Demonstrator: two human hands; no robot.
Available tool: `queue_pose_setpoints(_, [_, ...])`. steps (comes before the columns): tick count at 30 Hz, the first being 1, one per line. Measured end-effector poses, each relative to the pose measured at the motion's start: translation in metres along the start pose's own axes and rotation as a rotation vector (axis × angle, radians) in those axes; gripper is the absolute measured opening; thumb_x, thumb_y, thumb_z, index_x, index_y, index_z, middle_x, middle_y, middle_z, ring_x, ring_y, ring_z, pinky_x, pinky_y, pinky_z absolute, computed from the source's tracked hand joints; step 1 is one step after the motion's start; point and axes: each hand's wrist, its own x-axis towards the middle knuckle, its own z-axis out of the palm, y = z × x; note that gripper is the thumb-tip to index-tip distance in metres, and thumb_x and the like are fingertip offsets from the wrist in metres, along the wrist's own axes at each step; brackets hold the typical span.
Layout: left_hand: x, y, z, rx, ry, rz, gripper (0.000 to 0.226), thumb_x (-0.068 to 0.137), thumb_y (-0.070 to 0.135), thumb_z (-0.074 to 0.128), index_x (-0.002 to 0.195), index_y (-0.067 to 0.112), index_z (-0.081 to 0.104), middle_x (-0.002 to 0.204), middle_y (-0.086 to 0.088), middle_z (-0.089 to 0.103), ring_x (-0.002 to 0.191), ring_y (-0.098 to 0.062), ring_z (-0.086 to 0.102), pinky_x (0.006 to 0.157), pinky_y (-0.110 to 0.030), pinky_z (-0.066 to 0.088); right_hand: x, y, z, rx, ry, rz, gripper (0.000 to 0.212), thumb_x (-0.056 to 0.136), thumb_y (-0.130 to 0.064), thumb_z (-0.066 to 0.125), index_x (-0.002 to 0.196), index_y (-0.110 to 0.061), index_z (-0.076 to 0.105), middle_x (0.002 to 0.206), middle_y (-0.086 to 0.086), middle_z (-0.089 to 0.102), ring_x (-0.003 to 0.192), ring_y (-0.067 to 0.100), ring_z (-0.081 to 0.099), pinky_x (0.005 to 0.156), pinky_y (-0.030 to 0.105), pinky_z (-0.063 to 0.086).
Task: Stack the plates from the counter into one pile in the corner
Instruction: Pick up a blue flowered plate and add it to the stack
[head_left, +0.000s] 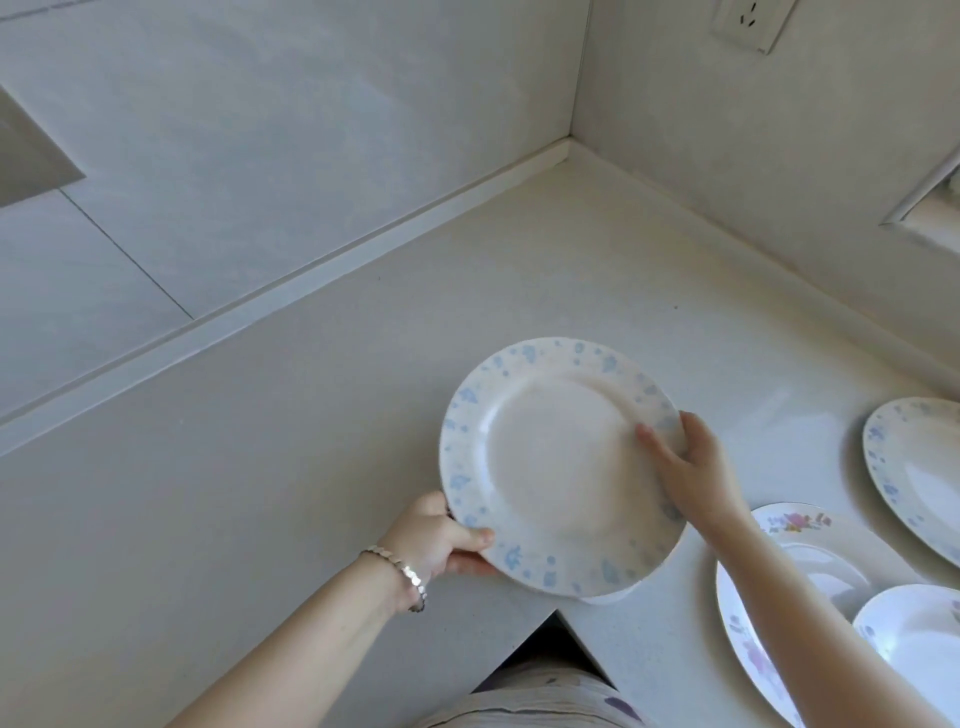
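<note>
A white plate with a blue speckled rim (558, 467) is held in both hands above the pale counter (363, 389), near the counter's inner front corner, where the front edge turns. It is tilted a little, its right side higher, and a bit of its underside shows at the low front edge. The left hand (441, 540) grasps the plate's near-left rim, thumb on top and fingers curled beneath; a silver bracelet (402, 571) sits on that wrist. The right hand (685, 467) grips the right rim, thumb lying across the plate's face and fingers wrapped behind the edge.

The far corner of the counter, where the two tiled walls (260, 156) meet, lies well apart from the plate, beyond it and slightly to the right.

Along the counter's right side lie three more plates. A second blue-rimmed plate (914, 467) rests near the right edge of the view, cut off by it. Nearer the front, a plate with pink and purple flowers (789, 540) lies flat under the right forearm, and a smaller white dish (914, 629) overlaps its near-right part.

A wall socket (750, 23) is set high on the right wall, and a framed opening (930, 208) shows lower on that wall. Patterned clothing (545, 701) fills the bottom edge below the counter's front
</note>
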Motion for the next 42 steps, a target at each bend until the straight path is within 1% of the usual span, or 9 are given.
queue_pose_setpoints(5, [0.027,0.001,0.019,0.111,0.017,-0.084,0.023,0.084,-0.016,0.051,0.093,0.006,0.052,0.087,-0.01,0.063,0.08,-0.027,0.065,0.047,-0.027,0.058,-0.002,0.029,-0.01,-0.158,0.04,0.13,0.037,0.085,-0.035,0.061,0.114,-0.014,0.055,0.094,0.006,0.065,0.081,0.027,0.06,0.067,0.031,0.043])
queue_pose_setpoints(8, [0.038,-0.003,0.023,0.26,0.013,-0.159,0.017,0.085,-0.01,0.053,0.093,0.004,0.05,0.08,-0.013,0.064,0.053,-0.02,0.068,0.041,-0.025,0.055,-0.006,0.049,-0.009,-0.266,0.053,0.192,0.047,0.084,-0.042,0.059,0.123,-0.017,0.052,0.106,0.008,0.067,0.096,0.031,0.062,0.073,0.035,0.046])
queue_pose_setpoints(17, [0.051,-0.004,0.021,0.687,0.039,-0.169,0.011,0.088,0.008,0.056,0.095,0.002,0.05,0.064,-0.008,0.059,0.03,-0.004,0.056,0.042,-0.019,0.05,-0.001,0.051,-0.003,-0.635,0.098,0.158,0.06,0.083,-0.063,0.042,0.133,-0.03,0.042,0.101,0.011,0.07,0.1,0.033,0.063,0.077,0.036,0.047])
queue_pose_setpoints(21, [0.047,0.002,0.017,0.913,0.137,-0.06,0.016,0.082,0.023,0.06,0.092,0.011,0.058,0.063,-0.001,0.06,0.049,-0.014,0.063,0.06,-0.031,0.057,0.003,0.047,-0.003,-0.806,0.084,0.143,0.061,0.081,-0.069,0.035,0.127,-0.03,0.046,0.094,0.011,0.07,0.091,0.032,0.065,0.069,0.034,0.045])
queue_pose_setpoints(24, [0.045,0.003,0.014,1.079,0.264,0.045,0.028,0.081,0.033,0.058,0.097,0.018,0.04,0.083,0.003,0.055,0.076,-0.022,0.059,0.062,-0.028,0.046,0.012,0.043,-0.007,-0.811,0.038,0.162,0.057,0.082,-0.066,0.04,0.119,-0.024,0.054,0.1,0.009,0.067,0.096,0.031,0.062,0.071,0.033,0.044])
queue_pose_setpoints(29, [0.063,-0.008,0.023,0.35,0.304,0.233,0.049,0.089,0.033,0.047,0.133,0.012,0.038,0.133,-0.005,0.051,0.115,-0.019,0.053,0.093,-0.03,0.046,0.031,0.043,0.001,-0.174,-0.082,0.134,0.055,0.088,-0.036,0.056,0.139,-0.022,0.041,0.138,0.002,0.049,0.121,0.024,0.05,0.1,0.04,0.043])
queue_pose_setpoints(33, [0.069,-0.023,0.036,0.036,0.248,0.253,0.05,0.1,0.035,0.025,0.148,0.024,0.021,0.148,0.009,0.032,0.138,-0.01,0.031,0.116,-0.038,0.026,0.039,0.036,0.0,0.294,-0.117,0.219,0.037,0.097,-0.033,0.041,0.131,-0.023,0.052,0.131,-0.002,0.055,0.105,0.01,0.054,0.083,0.02,0.042])
queue_pose_setpoints(37, [0.082,-0.036,0.036,-0.068,0.247,0.239,0.064,0.081,0.064,0.031,0.14,0.04,0.032,0.147,0.012,0.04,0.135,-0.01,0.039,0.114,-0.043,0.031,0.043,0.04,-0.002,0.401,-0.202,0.234,0.035,0.098,-0.035,0.034,0.127,-0.03,0.052,0.116,-0.009,0.059,0.097,0.002,0.056,0.078,0.019,0.044])
queue_pose_setpoints(42, [0.09,-0.037,0.038,-0.091,0.316,0.297,0.06,0.081,0.056,0.035,0.135,0.031,0.043,0.141,0.006,0.049,0.131,-0.014,0.045,0.113,-0.046,0.033,0.046,0.042,0.003,0.383,-0.119,0.227,0.027,0.099,-0.028,0.036,0.116,-0.029,0.058,0.107,-0.007,0.063,0.088,0.002,0.057,0.074,0.015,0.048])
